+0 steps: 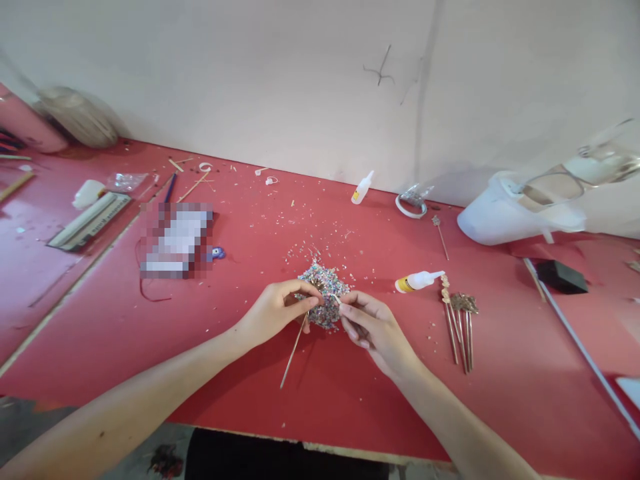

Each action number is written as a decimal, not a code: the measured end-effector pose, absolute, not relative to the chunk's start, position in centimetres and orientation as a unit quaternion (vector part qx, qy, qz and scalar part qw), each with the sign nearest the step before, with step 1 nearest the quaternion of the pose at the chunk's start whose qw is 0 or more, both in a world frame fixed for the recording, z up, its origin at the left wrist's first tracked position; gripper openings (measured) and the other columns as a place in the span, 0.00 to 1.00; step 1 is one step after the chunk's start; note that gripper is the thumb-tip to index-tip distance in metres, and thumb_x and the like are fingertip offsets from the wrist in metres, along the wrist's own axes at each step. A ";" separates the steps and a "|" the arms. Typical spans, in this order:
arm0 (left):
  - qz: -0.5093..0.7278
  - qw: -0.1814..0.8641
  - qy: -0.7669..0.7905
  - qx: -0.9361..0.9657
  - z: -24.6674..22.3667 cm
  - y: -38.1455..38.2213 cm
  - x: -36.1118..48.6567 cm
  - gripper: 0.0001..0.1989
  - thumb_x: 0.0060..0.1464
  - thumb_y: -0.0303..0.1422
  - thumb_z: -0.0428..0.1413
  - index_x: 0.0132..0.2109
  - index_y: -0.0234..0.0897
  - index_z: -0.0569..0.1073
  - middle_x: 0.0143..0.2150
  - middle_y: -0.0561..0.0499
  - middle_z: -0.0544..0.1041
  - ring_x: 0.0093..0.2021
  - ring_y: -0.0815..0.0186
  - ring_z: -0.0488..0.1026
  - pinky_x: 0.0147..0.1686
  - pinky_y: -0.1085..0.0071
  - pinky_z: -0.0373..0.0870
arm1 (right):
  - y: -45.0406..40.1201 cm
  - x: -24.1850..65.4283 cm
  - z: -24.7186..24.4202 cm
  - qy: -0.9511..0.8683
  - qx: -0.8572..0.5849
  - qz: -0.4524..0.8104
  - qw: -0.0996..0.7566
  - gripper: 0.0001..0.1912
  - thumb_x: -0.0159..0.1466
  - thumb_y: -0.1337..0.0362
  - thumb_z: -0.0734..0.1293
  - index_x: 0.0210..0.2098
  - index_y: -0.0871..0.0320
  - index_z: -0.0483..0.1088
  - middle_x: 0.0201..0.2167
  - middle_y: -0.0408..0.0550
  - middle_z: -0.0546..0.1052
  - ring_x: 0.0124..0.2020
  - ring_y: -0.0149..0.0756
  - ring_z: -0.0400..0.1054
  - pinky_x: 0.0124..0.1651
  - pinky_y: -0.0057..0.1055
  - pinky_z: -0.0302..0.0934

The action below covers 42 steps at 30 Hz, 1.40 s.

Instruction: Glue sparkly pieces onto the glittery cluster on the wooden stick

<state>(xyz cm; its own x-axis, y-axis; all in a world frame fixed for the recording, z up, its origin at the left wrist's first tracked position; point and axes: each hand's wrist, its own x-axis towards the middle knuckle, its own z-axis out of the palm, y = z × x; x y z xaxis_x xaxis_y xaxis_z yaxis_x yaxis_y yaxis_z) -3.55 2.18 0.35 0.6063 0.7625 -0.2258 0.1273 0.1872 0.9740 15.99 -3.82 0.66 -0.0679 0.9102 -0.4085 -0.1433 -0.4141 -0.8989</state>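
My left hand (283,307) pinches a thin gold-brown hair stick (294,352) near its ornamented head, and the shaft slants down toward me. Close on its right, my right hand (373,327) has a small pale, thin stick (337,299) between thumb and fingertips, its tip pointing at the ornament. Under and behind the fingers lies a heap of tiny multicoloured shiny chips (327,273), partly hidden by both hands. A glue bottle (417,282) with a yellow label lies on its side to the right. Several similar hair sticks (463,333) are laid beside it.
Chips and slivers are scattered over the red table (240,373). A second glue bottle (362,189), a tape roll (411,205) and a single hair stick (441,239) lie farther back. A white bucket (493,213) and black block (563,277) are at right, a blurred-out box (177,240) at left.
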 end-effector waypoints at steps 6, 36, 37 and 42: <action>0.244 0.645 0.387 0.612 0.6 1.9 -3.6 0.12 0.57 0.39 0.56 0.43 0.35 0.74 0.28 0.51 0.76 0.24 0.68 0.75 0.31 0.71 0.70 | -3.8 15.8 0.8 -0.313 -0.529 0.675 0.408 0.13 0.56 0.57 0.70 0.30 0.58 0.65 0.13 0.34 0.61 0.14 0.22 0.49 0.15 0.20 0.39; 0.257 0.589 0.376 0.667 0.8 1.8 -3.7 0.10 0.58 0.37 0.55 0.41 0.34 0.74 0.25 0.54 0.74 0.23 0.70 0.75 0.30 0.75 0.70 | -3.7 16.3 0.8 -0.349 -0.531 0.676 0.373 0.11 0.58 0.57 0.69 0.31 0.58 0.67 0.13 0.35 0.64 0.15 0.21 0.52 0.16 0.20 0.44; 0.250 0.601 0.376 0.659 0.9 1.8 -3.7 0.11 0.59 0.37 0.54 0.41 0.34 0.74 0.24 0.54 0.74 0.23 0.70 0.76 0.30 0.75 0.70 | -3.7 16.4 0.8 -0.339 -0.527 0.681 0.378 0.11 0.58 0.58 0.69 0.31 0.58 0.67 0.14 0.35 0.63 0.15 0.21 0.52 0.16 0.19 0.43; 0.232 0.697 0.345 0.584 0.7 2.1 -3.8 0.07 0.59 0.34 0.54 0.40 0.34 0.69 0.36 0.50 0.75 0.23 0.71 0.75 0.29 0.72 0.72 | -3.5 16.7 1.0 -0.281 -0.496 0.715 0.403 0.09 0.57 0.61 0.70 0.30 0.57 0.66 0.15 0.35 0.61 0.15 0.21 0.49 0.15 0.19 0.39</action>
